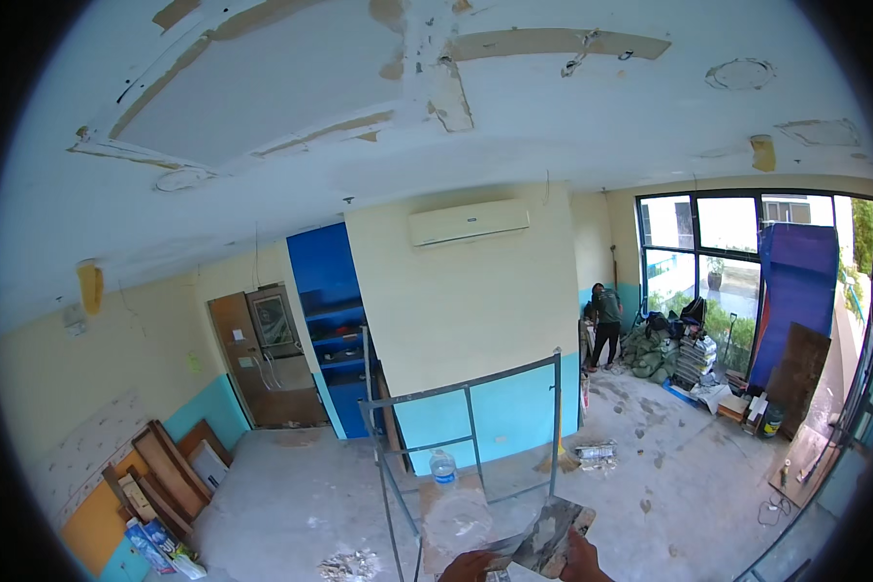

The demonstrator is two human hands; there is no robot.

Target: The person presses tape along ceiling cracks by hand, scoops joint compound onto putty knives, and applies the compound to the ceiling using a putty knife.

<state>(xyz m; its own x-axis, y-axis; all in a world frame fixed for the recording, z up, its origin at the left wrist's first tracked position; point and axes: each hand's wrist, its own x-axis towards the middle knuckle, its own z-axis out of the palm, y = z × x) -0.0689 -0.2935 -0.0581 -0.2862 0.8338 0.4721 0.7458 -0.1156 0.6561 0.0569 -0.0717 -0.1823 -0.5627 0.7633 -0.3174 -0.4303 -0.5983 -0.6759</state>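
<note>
At the lower edge, my right hand grips the side of a flat, plaster-smeared grey plate, thumb on its upper face. My left hand is closed at the other side, by a thin, pale grey blade that meets the plate. The blade's handle, if it has one, is hidden. Just beyond my hands stands a metal scaffold frame with a plaster-stained board inside it. A clear water bottle is upright on that board.
Overhead, the ceiling has patched seams and hanging wires. Wooden boards lean at the left wall. Rubble lies on the floor. A person stands far right beside piled sacks. An air conditioner hangs on the wall.
</note>
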